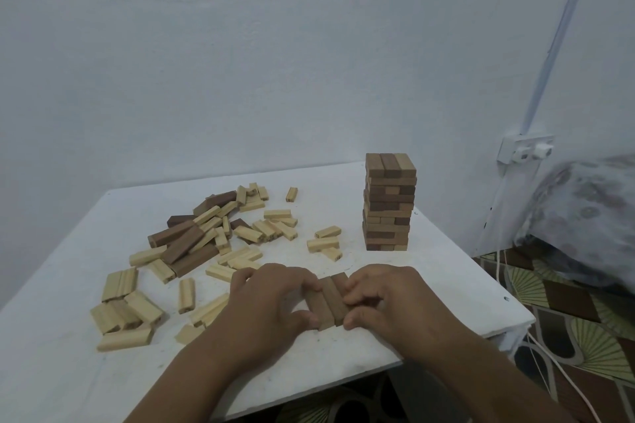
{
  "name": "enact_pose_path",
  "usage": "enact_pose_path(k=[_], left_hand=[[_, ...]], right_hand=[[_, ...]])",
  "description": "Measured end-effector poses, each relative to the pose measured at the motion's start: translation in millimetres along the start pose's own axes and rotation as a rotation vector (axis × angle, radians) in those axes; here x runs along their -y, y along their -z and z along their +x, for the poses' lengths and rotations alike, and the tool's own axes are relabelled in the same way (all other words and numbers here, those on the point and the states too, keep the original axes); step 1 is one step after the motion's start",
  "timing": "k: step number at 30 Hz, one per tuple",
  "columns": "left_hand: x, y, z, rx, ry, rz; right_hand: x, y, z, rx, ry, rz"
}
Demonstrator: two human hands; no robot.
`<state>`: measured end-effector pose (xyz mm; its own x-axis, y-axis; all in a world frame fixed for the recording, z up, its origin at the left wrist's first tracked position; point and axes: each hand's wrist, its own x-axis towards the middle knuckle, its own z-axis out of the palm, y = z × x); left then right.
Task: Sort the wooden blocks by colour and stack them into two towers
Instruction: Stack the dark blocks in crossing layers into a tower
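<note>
Item: white counter (pixel 446 285) set against a pale wall.

Near edge, centre: three dark brown blocks (pixel 328 302) lay side by side, touching, flat on the counter. The left hand (pixel 271 299) and right hand (pixel 385 295) flanked this row, the grip of each narrow, fingers and thumb curled and pressed on the outer blocks.

Far right: a tower (pixel 389 201) of brown blocks in mixed shades stood upright, layers crossed, three blocks showing on top, well apart from the hands.

Left and centre: a loose scatter of pale blocks (pixel 130 309), some stacked in small heaps, with several dark blocks (pixel 185 247) lying among and over them.

Right of the counter: a wall socket (pixel 525 148), a white cable (pixel 563 378), patterned floor (pixel 570 302).
</note>
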<state>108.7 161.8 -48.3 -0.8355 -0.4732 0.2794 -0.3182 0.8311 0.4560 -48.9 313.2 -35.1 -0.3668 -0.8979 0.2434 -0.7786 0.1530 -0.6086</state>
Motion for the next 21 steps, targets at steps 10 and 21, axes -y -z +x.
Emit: enact_pose_path(k=[10,21], left_hand=[[2,4,0,-0.003,-0.019,0.027],[-3,4,4,-0.032,-0.058,0.03]], right_hand=[[-2,-5,3,-0.013,0.042,-0.008],[9,-15,-3,-0.03,-0.001,-0.078]])
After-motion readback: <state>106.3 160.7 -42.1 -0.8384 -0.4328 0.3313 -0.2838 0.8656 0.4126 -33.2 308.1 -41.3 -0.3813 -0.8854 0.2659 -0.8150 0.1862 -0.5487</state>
